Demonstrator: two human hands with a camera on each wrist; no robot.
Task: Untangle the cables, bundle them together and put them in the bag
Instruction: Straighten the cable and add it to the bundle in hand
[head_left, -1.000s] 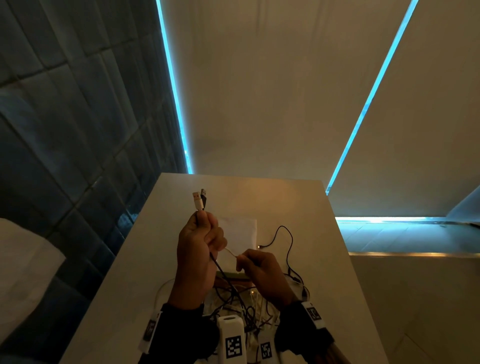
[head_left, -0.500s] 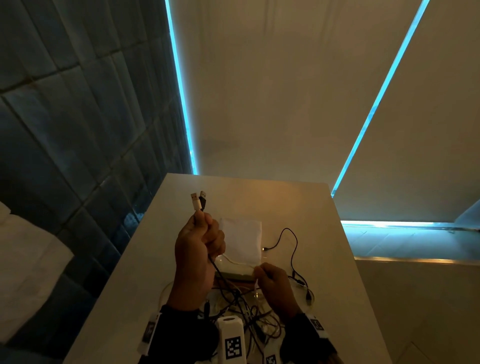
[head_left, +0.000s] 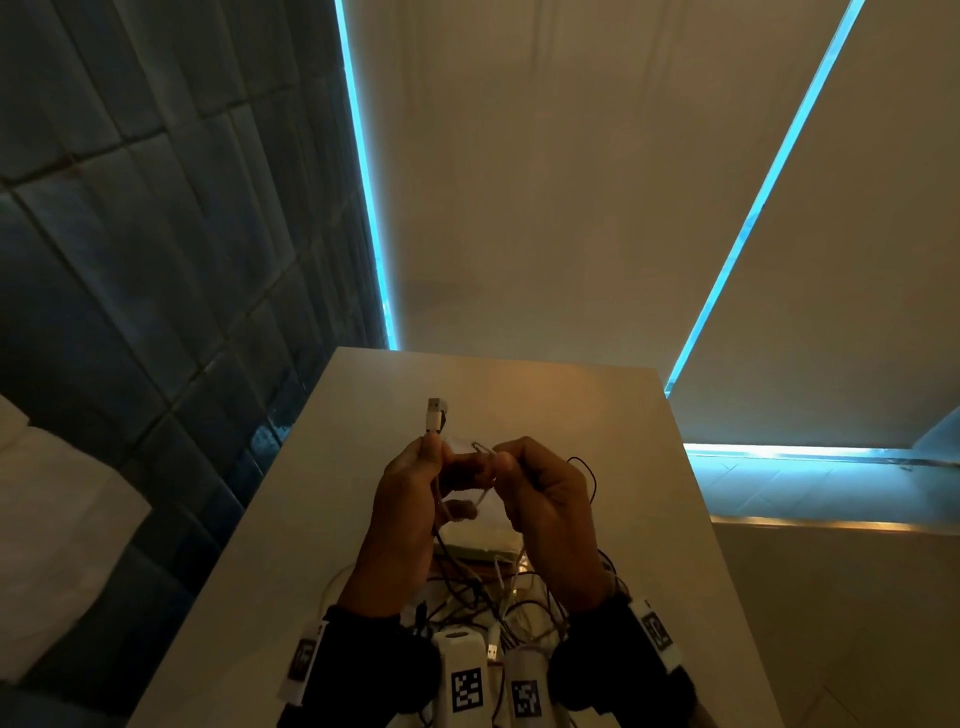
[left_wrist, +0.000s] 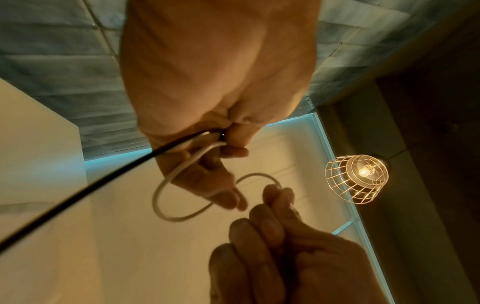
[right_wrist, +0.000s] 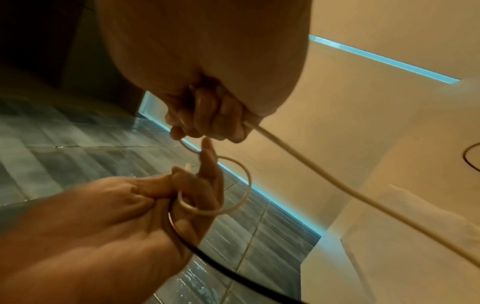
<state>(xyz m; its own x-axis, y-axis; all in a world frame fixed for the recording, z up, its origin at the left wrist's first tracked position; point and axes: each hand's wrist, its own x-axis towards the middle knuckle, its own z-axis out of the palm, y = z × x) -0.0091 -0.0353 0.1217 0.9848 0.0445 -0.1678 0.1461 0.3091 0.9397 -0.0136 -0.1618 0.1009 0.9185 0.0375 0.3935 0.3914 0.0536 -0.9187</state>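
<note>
Two hands are held close together above the table (head_left: 322, 519). The left hand (head_left: 410, 499) is curled round the plug ends of a white cable (left_wrist: 166, 185) and a black cable (left_wrist: 78, 191), both pinched between thumb and fingers, with the USB plugs (head_left: 436, 415) standing up at 12 o'clock from the fist. The right hand (head_left: 550, 499), which half a second ago was down by the table at 5 o'clock of the left, is now raised level with it, its fingers closed on the white cable. A loop of that cable is now formed between the two hands, so coiling appears to have begun on the first freed cable.

From the left wrist view, the white loop is seen hanging off the left fingers (left_wrist: 226, 197), and a caged lamp (left_wrist: 357, 179) at 3 o'clock is shown nowhere else. From the right wrist view, a second turn round the left fingers is revealed, with the white tail running off toward 4 o'clock. Only in the head view are the remaining tangled cables (head_left: 483, 597) seen, at 6 o'clock below the wrists, with the bag (head_left: 483, 545) partly hidden behind the hands.
</note>
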